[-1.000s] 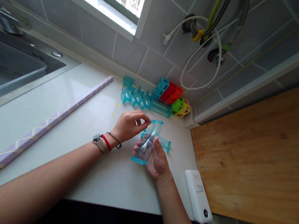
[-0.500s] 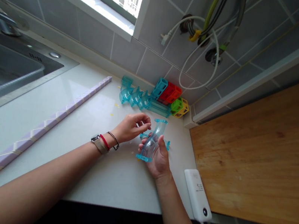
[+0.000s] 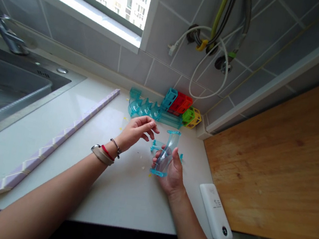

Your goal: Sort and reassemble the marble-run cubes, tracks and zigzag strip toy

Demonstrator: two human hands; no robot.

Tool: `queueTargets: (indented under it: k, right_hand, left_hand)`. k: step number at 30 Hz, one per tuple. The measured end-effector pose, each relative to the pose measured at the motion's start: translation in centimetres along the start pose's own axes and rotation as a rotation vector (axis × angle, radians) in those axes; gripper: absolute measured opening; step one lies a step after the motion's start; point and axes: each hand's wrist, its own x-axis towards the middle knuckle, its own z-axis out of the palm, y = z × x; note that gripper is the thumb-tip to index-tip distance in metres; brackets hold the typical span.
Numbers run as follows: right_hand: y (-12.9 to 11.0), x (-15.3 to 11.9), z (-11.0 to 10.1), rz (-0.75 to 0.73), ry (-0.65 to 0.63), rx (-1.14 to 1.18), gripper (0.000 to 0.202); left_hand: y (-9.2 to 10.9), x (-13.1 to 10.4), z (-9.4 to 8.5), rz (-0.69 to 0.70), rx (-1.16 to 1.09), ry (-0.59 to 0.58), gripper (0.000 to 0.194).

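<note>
My right hand (image 3: 172, 174) is closed around a clear blue curved toy track piece (image 3: 169, 149), which has a flange at each end. The piece stands tilted in my palm, with the thumb on its right side and fingertips on its left. Beside it, my left hand (image 3: 139, 130) hovers over the counter with loosely bent fingers, and I see nothing in it. Another clear blue piece (image 3: 157, 146) lies behind my right hand, which partly hides it.
Several clear blue spiral pieces (image 3: 144, 109) and red (image 3: 181, 103), blue (image 3: 169, 99), green (image 3: 188, 116) and yellow (image 3: 196, 118) blocks stand along the wall. A long lilac strip (image 3: 62, 136) lies left, near the sink (image 3: 71, 85). A white power bank (image 3: 215, 211) sits right by a wooden board (image 3: 285, 163).
My left hand has drawn away to the left from the held track piece. My right hand keeps its hold on it. The view has shifted slightly.
</note>
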Motion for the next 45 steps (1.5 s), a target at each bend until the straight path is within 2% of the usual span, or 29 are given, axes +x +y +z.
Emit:
queueTargets:
  k: [2, 4, 6, 9, 10, 11, 13, 15, 17, 19, 21, 24, 26, 29, 32, 35, 39, 45]
  right_hand:
    - [0.2, 0.1, -0.1, 0.003, -0.013, 0.007, 0.045]
    - [0.5, 0.2, -0.2, 0.006, -0.02, 0.022, 0.046]
    - [0.7, 0.3, -0.1, -0.003, -0.026, 0.04, 0.047]
    - [1.0, 0.5, 0.0, -0.03, -0.055, 0.054, 0.045]
    - [1.1, 0.6, 0.0, -0.038, -0.062, 0.054, 0.045]
    - [1.2, 0.7, 0.0, -0.044, -0.066, 0.053, 0.045]
    - [1.2, 0.8, 0.0, -0.048, -0.062, 0.051, 0.047]
    - [1.2, 0.9, -0.1, -0.05, -0.058, 0.056, 0.049]
    - [1.1, 1.0, -0.2, -0.055, -0.062, 0.066, 0.049]
    - [1.1, 1.0, -0.2, -0.06, -0.068, 0.076, 0.049]
    - [1.1, 1.0, -0.1, -0.055, -0.075, 0.085, 0.048]
    - [1.2, 1.0, 0.0, -0.061, -0.087, 0.084, 0.049]
    - [1.3, 0.9, 0.1, -0.082, -0.105, 0.068, 0.049]
    - [1.4, 0.8, 0.2, -0.128, -0.142, 0.042, 0.046]
    - [1.5, 0.8, 0.4, -0.168, -0.165, 0.013, 0.043]
    - [1.6, 0.7, 0.6, -0.164, -0.19, -0.022, 0.041]
    - [1.6, 0.4, 1.0, -0.141, -0.217, -0.045, 0.041]
    - [1.7, 0.1, 1.0, -0.123, -0.217, -0.072, 0.036]
  left_hand:
    - [0.7, -0.3, -0.1, 0.007, -0.054, -0.038, 0.028]
    - [1.1, -0.8, -0.4, 0.016, -0.088, -0.157, 0.031]
    - [1.1, -1.4, -1.0, -0.024, -0.085, -0.408, 0.041]
    - [0.3, -2.2, -2.0, -0.159, -0.03, -0.872, 0.063]
    - [0.0, -2.4, -2.2, -0.2, -0.013, -0.92, 0.071]
    - [-0.2, -2.5, -2.3, -0.253, -0.007, -0.896, 0.081]
    - [-0.4, -2.3, -2.0, -0.262, -0.064, -0.631, 0.091]
    - [-0.5, -1.8, -1.5, -0.214, -0.104, -0.302, 0.072]
    - [-0.7, -0.9, -1.1, -0.191, -0.087, -0.044, 0.045]
    - [-1.1, -0.1, -1.1, -0.183, -0.013, 0.109, 0.025]
    - [-1.8, 0.3, -1.4, -0.132, 0.135, 0.17, 0.033]
    - [-2.7, 0.1, -1.5, 0.067, 0.487, 0.146, 0.032]
    - [-3.1, -0.3, -1.0, 0.198, 0.702, 0.07, 0.028]
    - [-3.4, -0.8, 0.0, 0.288, 0.873, -0.087, 0.034]
    - [-3.5, -1.0, 0.5, 0.299, 0.917, -0.218, 0.039]
    - [-3.8, -0.9, 0.3, 0.268, 0.925, -0.276, 0.038]
    - [-3.9, -0.8, -0.2, 0.225, 0.923, -0.272, 0.037]
    - [-4.0, -0.8, -0.5, 0.202, 0.925, -0.206, 0.024]
